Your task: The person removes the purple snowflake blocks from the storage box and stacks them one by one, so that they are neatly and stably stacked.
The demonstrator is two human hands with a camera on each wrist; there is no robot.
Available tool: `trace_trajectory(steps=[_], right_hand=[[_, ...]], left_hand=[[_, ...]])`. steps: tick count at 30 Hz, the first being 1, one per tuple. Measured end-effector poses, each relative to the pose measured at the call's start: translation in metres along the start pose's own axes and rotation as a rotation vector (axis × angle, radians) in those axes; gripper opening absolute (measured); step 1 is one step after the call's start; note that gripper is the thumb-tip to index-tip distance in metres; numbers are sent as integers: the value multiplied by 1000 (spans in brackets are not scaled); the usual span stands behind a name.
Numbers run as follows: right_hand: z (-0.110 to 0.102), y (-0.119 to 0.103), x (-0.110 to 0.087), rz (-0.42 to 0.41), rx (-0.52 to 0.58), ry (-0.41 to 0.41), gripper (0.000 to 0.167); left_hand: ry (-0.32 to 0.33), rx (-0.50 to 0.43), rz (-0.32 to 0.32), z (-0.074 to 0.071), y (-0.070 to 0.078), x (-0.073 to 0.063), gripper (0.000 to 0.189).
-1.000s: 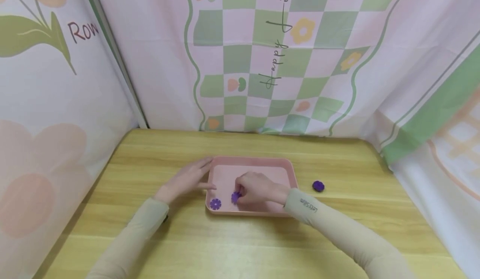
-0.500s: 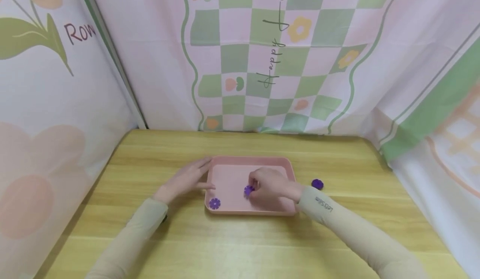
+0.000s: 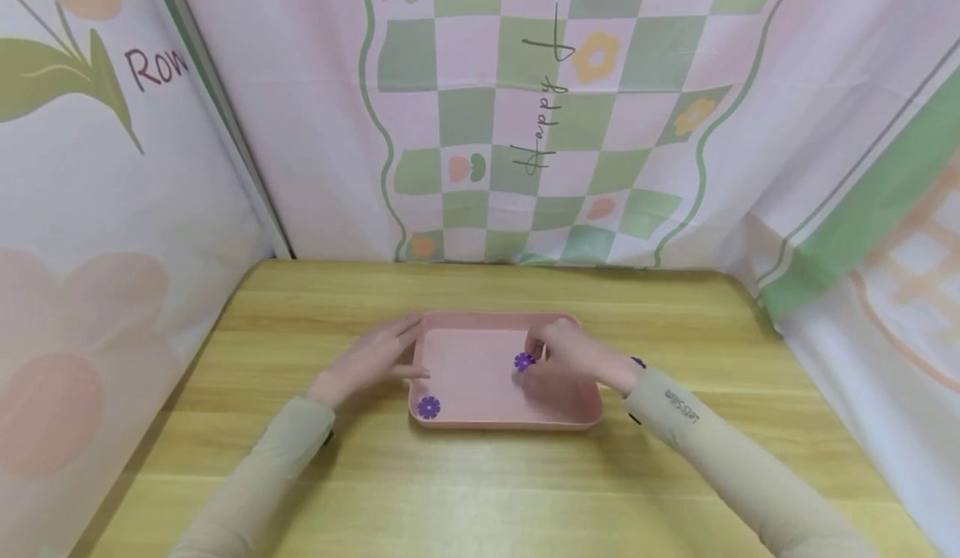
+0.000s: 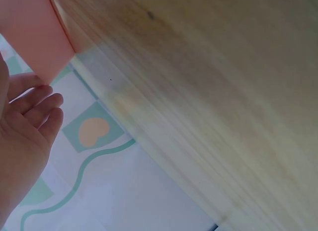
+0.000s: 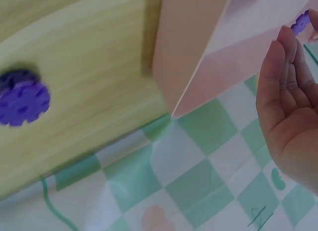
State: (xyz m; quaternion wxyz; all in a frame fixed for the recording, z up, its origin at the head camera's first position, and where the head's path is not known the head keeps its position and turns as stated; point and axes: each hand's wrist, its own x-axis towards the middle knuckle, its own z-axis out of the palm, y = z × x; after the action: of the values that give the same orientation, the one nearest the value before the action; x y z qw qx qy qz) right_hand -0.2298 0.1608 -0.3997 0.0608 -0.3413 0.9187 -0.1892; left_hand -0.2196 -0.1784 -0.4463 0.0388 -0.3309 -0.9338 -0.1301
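Note:
A shallow pink tray (image 3: 472, 424) lies on the wooden table. My right hand (image 3: 566, 356) is over the tray's right half and pinches a purple notched plastic disc (image 3: 524, 362) between thumb and fingertips. The right wrist view shows the same disc (image 5: 300, 24) at the fingertips. Another purple disc (image 3: 429, 408) lies flat in the tray's near left corner. My left hand (image 3: 375, 360) rests at the tray's left side, its fingers extended to the far left corner and its thumb over the rim. In the left wrist view the fingertips meet the tray's pink wall (image 4: 42, 35).
Right of the tray, purple discs (image 5: 24, 102) lie overlapping on the table (image 3: 480, 500); in the head view my right wrist mostly hides them. Printed curtains (image 3: 315, 124) hang along the table's back and sides.
My right hand has carried the pinched disc rightward and toward the back across the tray. My left hand and the disc in the corner stay put.

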Motion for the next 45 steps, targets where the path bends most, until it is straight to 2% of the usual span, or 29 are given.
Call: trace_trajectory(steps=[6, 16, 30, 39, 45], right_hand=[[-9, 17, -9, 73, 0, 3, 14], [-23, 37, -28, 115, 40, 27, 13], [-35, 56, -52, 160, -63, 85, 18], [-41, 68, -66, 212, -34, 115, 20], [-43, 78, -78, 230, -59, 115, 19]], left_hand=[[1, -9, -1, 1, 0, -1, 90], [8, -2, 8, 2, -1, 0, 90], [33, -13, 23, 3, -2, -1, 89], [28, -33, 20, 3, -1, -2, 88], [23, -47, 6, 4, -2, -3, 89]])
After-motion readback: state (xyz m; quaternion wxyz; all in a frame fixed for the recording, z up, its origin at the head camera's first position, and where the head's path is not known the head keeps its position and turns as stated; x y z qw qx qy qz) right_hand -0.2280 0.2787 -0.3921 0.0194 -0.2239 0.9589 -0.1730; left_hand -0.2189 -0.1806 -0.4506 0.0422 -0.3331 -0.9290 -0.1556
